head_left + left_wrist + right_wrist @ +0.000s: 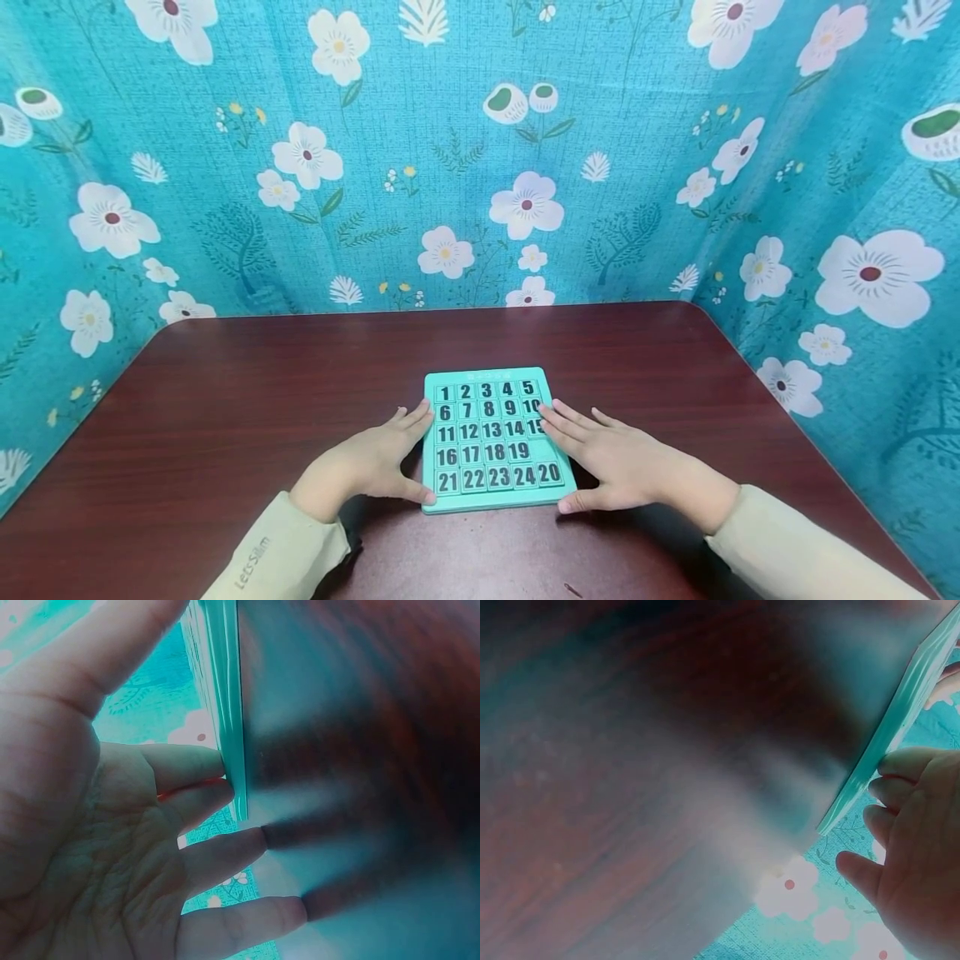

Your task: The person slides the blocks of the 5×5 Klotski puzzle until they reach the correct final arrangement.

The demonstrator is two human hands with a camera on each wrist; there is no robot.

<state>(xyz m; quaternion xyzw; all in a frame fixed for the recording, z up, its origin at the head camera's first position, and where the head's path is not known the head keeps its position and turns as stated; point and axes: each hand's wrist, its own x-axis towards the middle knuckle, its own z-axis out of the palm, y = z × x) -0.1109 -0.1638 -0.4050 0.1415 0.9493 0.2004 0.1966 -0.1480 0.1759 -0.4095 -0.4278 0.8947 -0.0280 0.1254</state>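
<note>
A turquoise sliding number puzzle (487, 502) lies flat on the table. Its square tiles run in order from 1 at top left; tile 20 (550, 473) sits in the bottom right corner, below an open slot beside tile 19 (518, 451). Along the left edge my left hand (378, 462) touches the frame with extended fingers, thumb at the lower corner. My right hand (626, 462) lies at the right edge, straight fingertips over tiles 10 and 15, thumb by the lower corner. Both wrist views show the puzzle's side edge (230, 697) against the fingers.
The dark reddish-brown table (262, 375) extends around the puzzle on all sides. Behind it and to both sides hangs a turquoise curtain (420, 150) with white flowers. A small dark mark (572, 590) shows near the front.
</note>
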